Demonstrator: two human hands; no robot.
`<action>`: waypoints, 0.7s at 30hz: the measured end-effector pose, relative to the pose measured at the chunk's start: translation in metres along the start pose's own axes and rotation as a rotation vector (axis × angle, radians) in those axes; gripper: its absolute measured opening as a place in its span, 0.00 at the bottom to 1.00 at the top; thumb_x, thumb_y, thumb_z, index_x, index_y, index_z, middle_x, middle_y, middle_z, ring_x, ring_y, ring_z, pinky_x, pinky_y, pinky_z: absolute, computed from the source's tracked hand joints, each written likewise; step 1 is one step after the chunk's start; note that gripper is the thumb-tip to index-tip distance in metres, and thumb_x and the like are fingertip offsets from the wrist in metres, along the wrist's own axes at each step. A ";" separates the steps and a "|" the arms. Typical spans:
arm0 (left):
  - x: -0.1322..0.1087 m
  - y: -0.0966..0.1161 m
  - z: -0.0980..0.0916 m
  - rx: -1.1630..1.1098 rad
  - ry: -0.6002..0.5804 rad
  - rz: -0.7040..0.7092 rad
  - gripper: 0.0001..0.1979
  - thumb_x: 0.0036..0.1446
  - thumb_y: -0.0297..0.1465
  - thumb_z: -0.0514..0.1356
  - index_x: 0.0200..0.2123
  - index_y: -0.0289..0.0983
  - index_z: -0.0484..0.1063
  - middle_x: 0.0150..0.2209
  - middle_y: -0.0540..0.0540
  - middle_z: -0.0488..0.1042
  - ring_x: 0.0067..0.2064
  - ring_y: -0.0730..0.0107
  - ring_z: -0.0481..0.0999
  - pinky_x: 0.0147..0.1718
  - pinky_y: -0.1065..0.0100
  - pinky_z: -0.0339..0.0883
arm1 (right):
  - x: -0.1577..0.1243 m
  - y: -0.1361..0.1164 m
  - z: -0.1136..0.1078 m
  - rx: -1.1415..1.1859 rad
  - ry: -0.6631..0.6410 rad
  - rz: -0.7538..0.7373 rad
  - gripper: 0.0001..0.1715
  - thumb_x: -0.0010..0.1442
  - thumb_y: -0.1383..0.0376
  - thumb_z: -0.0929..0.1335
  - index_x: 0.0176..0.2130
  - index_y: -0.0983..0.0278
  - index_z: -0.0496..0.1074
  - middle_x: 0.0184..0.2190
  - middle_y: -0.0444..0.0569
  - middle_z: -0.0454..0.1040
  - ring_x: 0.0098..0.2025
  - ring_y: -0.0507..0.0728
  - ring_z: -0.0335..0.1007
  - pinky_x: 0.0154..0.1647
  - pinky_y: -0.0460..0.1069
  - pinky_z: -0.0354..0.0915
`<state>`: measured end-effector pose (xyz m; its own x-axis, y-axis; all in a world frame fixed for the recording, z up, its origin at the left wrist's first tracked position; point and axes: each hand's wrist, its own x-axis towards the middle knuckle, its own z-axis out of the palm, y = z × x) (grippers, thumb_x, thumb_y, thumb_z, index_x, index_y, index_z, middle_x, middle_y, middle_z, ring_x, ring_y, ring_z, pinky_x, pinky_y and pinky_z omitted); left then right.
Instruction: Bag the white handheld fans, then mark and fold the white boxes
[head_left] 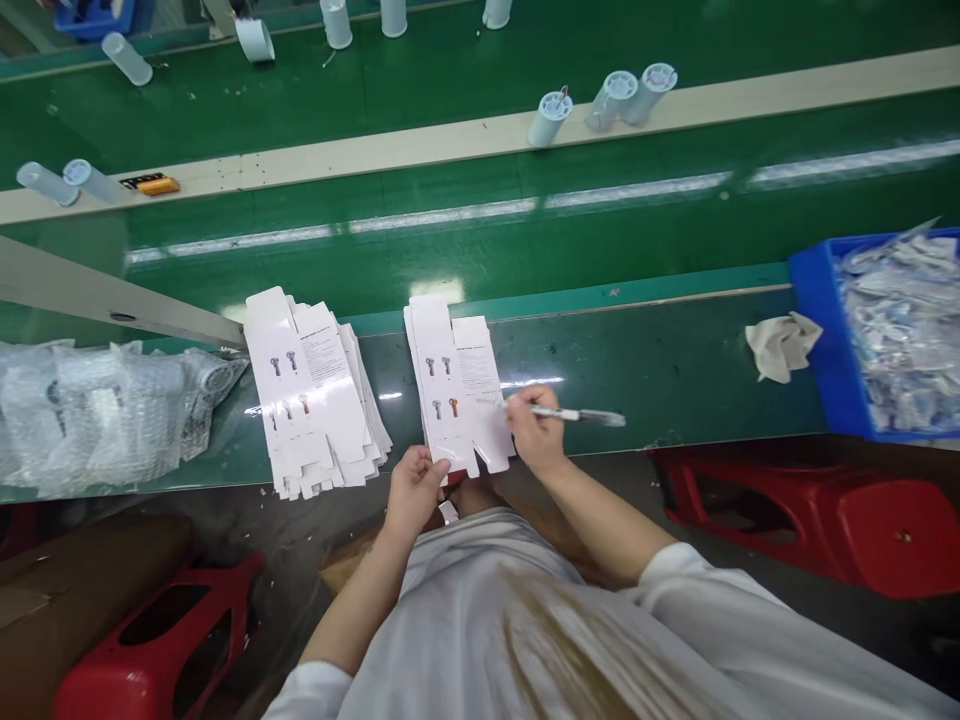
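Note:
A flat, unfolded white carton (454,385) printed with small device pictures and text lies on the green bench in front of me, seemingly on top of others. My left hand (418,490) pinches its near left corner, thumb on top. My right hand (536,430) is closed round a pen (577,414), whose back end points right. The pen's tip is blurred, near the carton's lower right panel, and I cannot tell whether it touches. Left of this carton is a fanned pile of the same flat cartons (311,390).
Bubble-wrapped items (97,410) lie at the left. On the right stand a blue bin (814,330) full of plastic-bagged pieces and a crumpled tissue (782,345). White cylinders (550,120) stand along the far ledge. Red stools (892,530) are below the bench.

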<state>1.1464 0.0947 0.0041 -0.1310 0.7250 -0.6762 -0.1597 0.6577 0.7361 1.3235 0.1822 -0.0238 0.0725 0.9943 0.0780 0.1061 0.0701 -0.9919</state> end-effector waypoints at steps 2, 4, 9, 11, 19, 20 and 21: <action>-0.014 0.010 -0.007 -0.021 -0.016 0.019 0.15 0.50 0.41 0.64 0.32 0.37 0.66 0.21 0.56 0.68 0.17 0.81 0.64 0.18 0.76 0.56 | 0.014 -0.005 -0.004 0.097 0.123 0.061 0.13 0.64 0.54 0.65 0.35 0.58 0.59 0.21 0.37 0.64 0.18 0.48 0.55 0.18 0.44 0.54; -0.030 0.021 -0.018 -0.025 -0.004 0.026 0.15 0.50 0.41 0.64 0.32 0.36 0.67 0.22 0.55 0.69 0.17 0.81 0.64 0.17 0.77 0.56 | 0.026 -0.007 -0.007 0.061 0.166 0.079 0.14 0.65 0.51 0.63 0.39 0.58 0.60 0.23 0.38 0.67 0.17 0.48 0.55 0.18 0.44 0.54; -0.058 0.045 -0.065 -0.033 0.236 0.085 0.17 0.47 0.41 0.67 0.35 0.35 0.71 0.21 0.54 0.71 0.17 0.81 0.64 0.14 0.79 0.53 | 0.038 0.006 0.000 -0.395 -0.008 0.048 0.22 0.58 0.48 0.67 0.42 0.62 0.67 0.36 0.50 0.74 0.34 0.57 0.70 0.34 0.53 0.67; -0.058 0.047 -0.084 -0.067 0.339 0.108 0.19 0.47 0.43 0.67 0.35 0.35 0.71 0.17 0.55 0.68 0.15 0.81 0.62 0.13 0.79 0.51 | 0.038 0.013 0.007 -0.527 -0.076 0.074 0.26 0.52 0.49 0.71 0.43 0.63 0.67 0.38 0.52 0.73 0.39 0.61 0.70 0.39 0.56 0.67; -0.030 0.031 -0.066 -0.187 0.224 0.097 0.20 0.45 0.44 0.66 0.34 0.35 0.69 0.12 0.57 0.64 0.13 0.81 0.57 0.12 0.79 0.46 | 0.047 0.017 0.022 -0.684 -0.121 0.060 0.26 0.52 0.62 0.70 0.50 0.64 0.66 0.48 0.58 0.71 0.50 0.66 0.65 0.49 0.61 0.64; -0.025 0.028 -0.054 -0.187 0.173 0.094 0.20 0.45 0.45 0.66 0.34 0.35 0.69 0.12 0.57 0.64 0.12 0.81 0.57 0.12 0.79 0.46 | 0.049 0.017 0.018 -0.695 -0.120 0.046 0.25 0.52 0.63 0.70 0.50 0.64 0.67 0.49 0.58 0.71 0.51 0.66 0.65 0.51 0.61 0.63; -0.018 0.025 -0.042 -0.181 0.122 0.092 0.21 0.45 0.46 0.65 0.34 0.35 0.69 0.12 0.57 0.64 0.12 0.81 0.57 0.12 0.78 0.46 | 0.051 0.018 0.012 -0.706 -0.108 0.041 0.24 0.53 0.64 0.69 0.50 0.64 0.67 0.49 0.58 0.71 0.51 0.66 0.64 0.52 0.61 0.63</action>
<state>1.1038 0.0890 0.0334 -0.2687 0.7426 -0.6135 -0.3128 0.5351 0.7847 1.3173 0.2350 -0.0390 -0.0045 1.0000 -0.0041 0.7245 0.0004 -0.6893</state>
